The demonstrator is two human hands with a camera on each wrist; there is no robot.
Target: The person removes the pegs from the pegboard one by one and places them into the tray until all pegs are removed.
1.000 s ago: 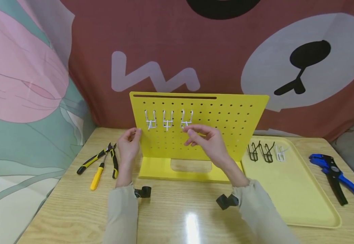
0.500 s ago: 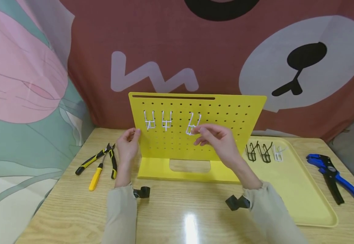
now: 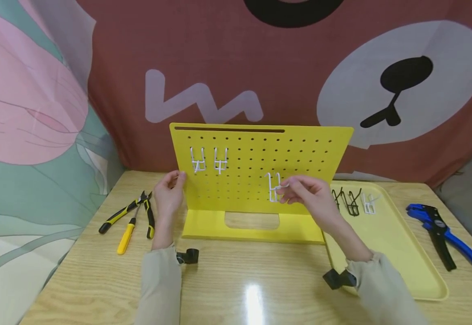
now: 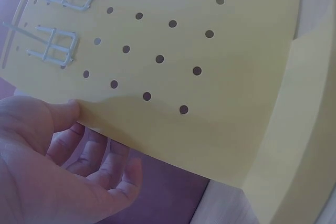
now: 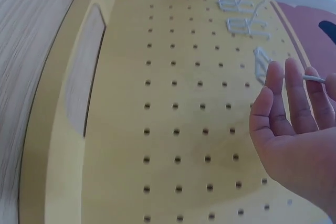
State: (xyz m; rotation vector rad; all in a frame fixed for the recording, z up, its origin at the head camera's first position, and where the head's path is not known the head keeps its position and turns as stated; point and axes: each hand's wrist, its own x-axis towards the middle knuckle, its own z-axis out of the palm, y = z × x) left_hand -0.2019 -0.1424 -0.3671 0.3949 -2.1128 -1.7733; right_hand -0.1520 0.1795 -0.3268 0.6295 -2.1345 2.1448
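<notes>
A yellow pegboard [image 3: 236,180] stands upright on its base. My left hand [image 3: 169,192] holds its left edge, the thumb on the front face and the curled fingers behind, as the left wrist view shows. Between thumb and fingertips my right hand [image 3: 310,198] pinches the prong of a white wire pegboard hook [image 3: 273,189], held in front of the board's lower right part, apart from the holes. In the right wrist view its frame [image 5: 260,65] is partly covered by the fingers. A white hook [image 3: 198,160] and another white hook [image 3: 220,161] hang at the upper left.
On the right, a yellow tray [image 3: 394,257] bears black wire hooks [image 3: 351,203] and a white hook [image 3: 369,204]. Beyond it lies a blue-and-black wire stripper [image 3: 439,228]. Left of the board are open pliers [image 3: 119,217] and a yellow-handled screwdriver [image 3: 126,237].
The right hand has drawn the third white hook off the board and carried it right and down. My left hand has stayed on the board's edge.
</notes>
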